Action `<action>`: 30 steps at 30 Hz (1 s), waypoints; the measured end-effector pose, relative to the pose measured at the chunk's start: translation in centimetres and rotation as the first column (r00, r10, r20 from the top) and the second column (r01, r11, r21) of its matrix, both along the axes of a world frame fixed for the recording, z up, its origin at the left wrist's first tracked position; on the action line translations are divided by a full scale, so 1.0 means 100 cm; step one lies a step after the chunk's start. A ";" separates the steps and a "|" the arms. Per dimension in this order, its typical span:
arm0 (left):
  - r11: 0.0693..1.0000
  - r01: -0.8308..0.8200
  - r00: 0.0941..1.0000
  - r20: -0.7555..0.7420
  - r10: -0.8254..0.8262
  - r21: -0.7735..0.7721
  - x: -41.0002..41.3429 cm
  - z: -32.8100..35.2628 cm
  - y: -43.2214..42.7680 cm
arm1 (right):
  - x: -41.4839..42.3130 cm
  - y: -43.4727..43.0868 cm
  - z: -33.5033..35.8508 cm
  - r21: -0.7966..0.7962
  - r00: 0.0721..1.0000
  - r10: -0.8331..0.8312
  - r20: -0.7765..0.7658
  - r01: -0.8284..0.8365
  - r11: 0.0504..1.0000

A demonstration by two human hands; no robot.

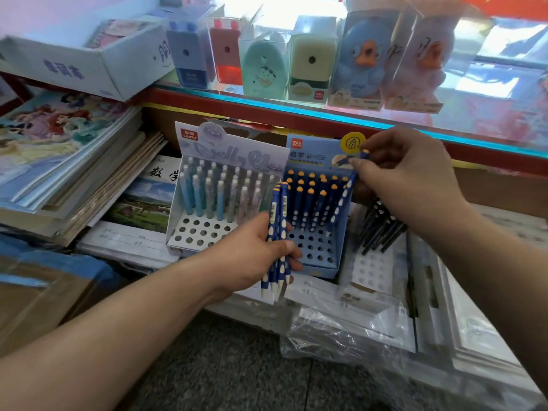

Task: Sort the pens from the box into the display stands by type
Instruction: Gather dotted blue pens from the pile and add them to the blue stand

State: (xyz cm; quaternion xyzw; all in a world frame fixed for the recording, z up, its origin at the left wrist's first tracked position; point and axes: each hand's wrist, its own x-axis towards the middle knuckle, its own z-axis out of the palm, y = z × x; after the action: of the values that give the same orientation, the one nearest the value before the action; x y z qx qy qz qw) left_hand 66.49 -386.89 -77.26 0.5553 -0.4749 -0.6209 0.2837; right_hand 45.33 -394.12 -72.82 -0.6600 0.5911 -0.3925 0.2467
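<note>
Left hand [255, 256] grips pens [277, 229]; right hand [406, 179] pinches pen [344, 197].

One head-worn camera looks forward and down, close above the blue display stand [318, 203], facing the shelf behind it.

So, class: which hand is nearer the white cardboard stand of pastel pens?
Left. The left hand, gripping dark blue dotted pens, sits at the white stand's front right corner; the right hand, pinching one such pen, is at the blue stand's right edge.
</note>
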 end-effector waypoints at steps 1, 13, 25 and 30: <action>1.000 -0.016 1.000 -0.012 0.016 0.011 0.000 0.001 0.000 | 0.000 0.000 -0.003 -0.033 0.997 0.017 -0.075 -0.020 0.999; 1.000 0.027 0.999 0.027 -0.026 -0.012 -0.001 -0.006 -0.004 | 0.008 -0.001 -0.025 -0.032 0.957 0.079 -0.280 -0.092 0.995; 1.000 0.023 0.999 0.031 -0.023 -0.006 -0.003 -0.006 -0.003 | 0.005 -0.001 -0.021 -0.028 0.949 0.054 -0.310 -0.066 0.997; 1.000 0.024 0.999 0.023 -0.024 -0.001 -0.004 -0.006 -0.003 | 0.003 -0.003 -0.021 -0.031 0.947 0.045 -0.317 -0.057 0.998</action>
State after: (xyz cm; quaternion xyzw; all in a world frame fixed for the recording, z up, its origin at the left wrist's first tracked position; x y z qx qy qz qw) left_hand 66.10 -387.19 -77.87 0.5566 -0.4852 -0.6174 0.2713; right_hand 45.60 -394.41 -74.95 -0.7342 0.5979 -0.2868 0.1457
